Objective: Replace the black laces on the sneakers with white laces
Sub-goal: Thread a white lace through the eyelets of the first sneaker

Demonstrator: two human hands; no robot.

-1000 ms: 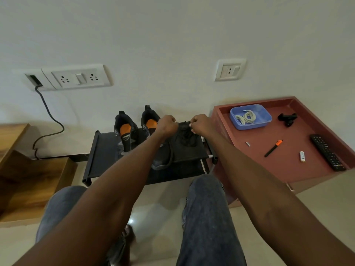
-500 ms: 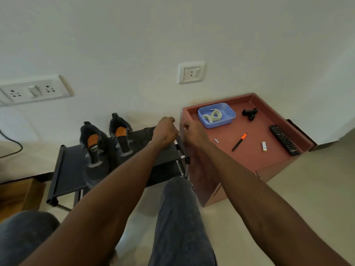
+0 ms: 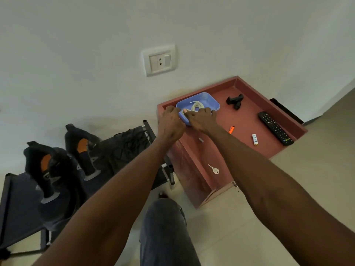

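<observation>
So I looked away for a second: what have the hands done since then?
Both hands left the shoe rack and moved right to the blue tray of white laces; left hand and right hand now touch its near rim. Black laces lie on the rack; sneakers unmoved.

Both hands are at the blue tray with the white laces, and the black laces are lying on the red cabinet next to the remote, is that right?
Not quite. The head view shows the black laces lying on the dark shoe rack beside the sneakers, not on the red cabinet. The rest holds: both hands, left hand and right hand, are at the blue tray with the white laces.
</observation>
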